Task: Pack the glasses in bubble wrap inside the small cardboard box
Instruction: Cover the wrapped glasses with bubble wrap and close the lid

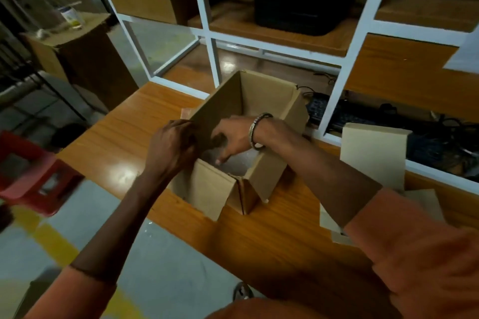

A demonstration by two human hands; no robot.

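A small brown cardboard box (pixel 261 96) stands open on the wooden table (pixel 272 235), its flaps up or folded outward. My left hand (pixel 171 145) grips the box's left flap at its near edge. My right hand (pixel 233 137), with a metal bracelet at the wrist, reaches down inside the box, fingers spread over pale bubble wrap (pixel 238 163) lying on the bottom. No glasses show through the wrap; the hand and the box walls hide most of the inside.
A second cardboard box (pixel 373 153) with a raised flap sits to the right on the table. White frame posts (pixel 339 90) rise behind, with a keyboard (pixel 318 109) and cables beyond. A red stool (pixel 33 176) stands on the floor at left.
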